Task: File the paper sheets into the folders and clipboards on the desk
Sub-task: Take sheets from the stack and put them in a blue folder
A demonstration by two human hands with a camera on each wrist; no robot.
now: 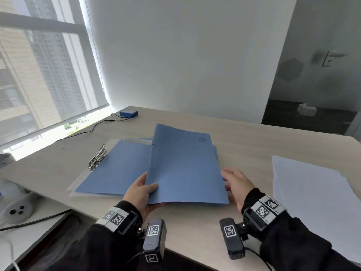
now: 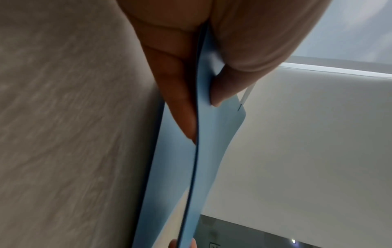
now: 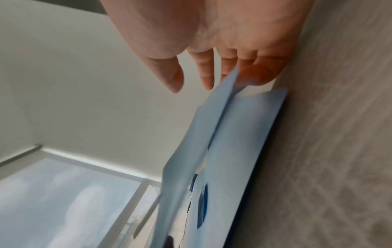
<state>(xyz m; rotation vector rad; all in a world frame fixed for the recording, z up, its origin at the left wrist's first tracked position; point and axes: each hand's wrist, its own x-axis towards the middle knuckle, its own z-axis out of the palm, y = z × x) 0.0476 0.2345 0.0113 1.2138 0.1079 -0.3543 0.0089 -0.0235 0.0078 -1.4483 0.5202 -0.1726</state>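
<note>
A blue paper folder (image 1: 183, 167) is lifted at its near edge above the desk (image 1: 244, 141). My left hand (image 1: 141, 192) pinches its near left corner, thumb on top and fingers underneath; the left wrist view shows the folder (image 2: 214, 134) clamped between thumb and fingers. My right hand (image 1: 237, 185) is at the folder's right edge with straight fingers, some slipped under the lifted sheet (image 3: 201, 134), as the right wrist view shows. More blue folders (image 1: 117, 167) lie spread to the left on clear clipboards with metal clips (image 1: 97, 158). A white paper stack (image 1: 312, 190) lies at the right.
A small blue box (image 1: 129, 113) with a black cable (image 1: 84, 132) sits at the desk's far left corner by the window. A white device (image 1: 17, 210) rests on a lower white surface at the left. Bare desk lies beyond the folders.
</note>
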